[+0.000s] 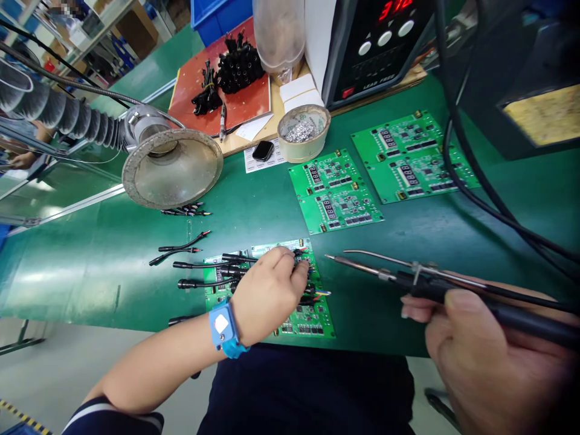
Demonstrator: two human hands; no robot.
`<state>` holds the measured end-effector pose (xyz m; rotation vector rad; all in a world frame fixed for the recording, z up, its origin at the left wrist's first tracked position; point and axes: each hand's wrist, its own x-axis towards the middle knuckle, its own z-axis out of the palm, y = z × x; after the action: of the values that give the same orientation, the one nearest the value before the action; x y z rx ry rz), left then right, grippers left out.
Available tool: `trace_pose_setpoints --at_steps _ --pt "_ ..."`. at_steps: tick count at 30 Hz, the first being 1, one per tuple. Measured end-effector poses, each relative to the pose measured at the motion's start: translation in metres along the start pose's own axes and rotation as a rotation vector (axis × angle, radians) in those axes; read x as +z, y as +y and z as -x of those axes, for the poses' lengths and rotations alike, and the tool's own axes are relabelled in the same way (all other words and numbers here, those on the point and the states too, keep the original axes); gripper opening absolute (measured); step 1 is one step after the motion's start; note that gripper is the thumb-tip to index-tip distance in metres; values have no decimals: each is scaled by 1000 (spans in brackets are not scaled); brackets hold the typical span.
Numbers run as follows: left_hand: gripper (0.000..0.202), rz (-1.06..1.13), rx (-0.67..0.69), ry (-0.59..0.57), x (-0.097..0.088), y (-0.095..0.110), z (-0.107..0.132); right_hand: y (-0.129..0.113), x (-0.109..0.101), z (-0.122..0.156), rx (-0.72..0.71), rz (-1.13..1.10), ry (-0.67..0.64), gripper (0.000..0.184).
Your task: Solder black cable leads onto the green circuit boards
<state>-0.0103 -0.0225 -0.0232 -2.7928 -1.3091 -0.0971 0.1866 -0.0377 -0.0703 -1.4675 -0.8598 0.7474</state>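
My left hand (pixel 272 284), with a blue wrist strap (pixel 225 326) on its wrist, bends over a green circuit board (pixel 324 320) near the table's front edge. Its fingers pinch a short black cable (pixel 235 258) whose wire end shows at the fingertips; the exact contact is partly hidden. More black cables (pixel 199 284) lie across this board and a neighbouring one (pixel 211 296). On the right, my right hand (pixel 480 350) is wrapped round a soldering iron (pixel 426 289) with a thin metal tube clamped along it. The iron's tip points left, apart from the board.
Two more board panels (pixel 335 190) (pixel 412 157) lie behind. A soldering station (pixel 376 54), a tape roll holding metal scraps (pixel 303 136) and bundled cables (pixel 240 66) stand farther back. A fume hood (pixel 172 169) overhangs the left; thick black leads (pixel 498 211) hang at right.
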Motion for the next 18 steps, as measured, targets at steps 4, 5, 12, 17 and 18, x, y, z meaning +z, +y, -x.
trace_pose_setpoints --at_steps 4,5,12,17,18 --pt "26 86 -30 -20 3 -6 -2 -4 0 -3 10 -178 6 15" --pt "25 120 -31 -35 2 -8 -1 -6 0 -3 8 -175 1 16" --pt "29 291 -321 208 -33 -3 8 -10 -2 0 -43 -241 -170 29" --pt "26 607 -424 3 -48 31 1 -19 14 5 -63 -339 -247 33" --pt "23 668 -396 -12 -45 36 -2 -20 17 7 -46 -337 -248 33"
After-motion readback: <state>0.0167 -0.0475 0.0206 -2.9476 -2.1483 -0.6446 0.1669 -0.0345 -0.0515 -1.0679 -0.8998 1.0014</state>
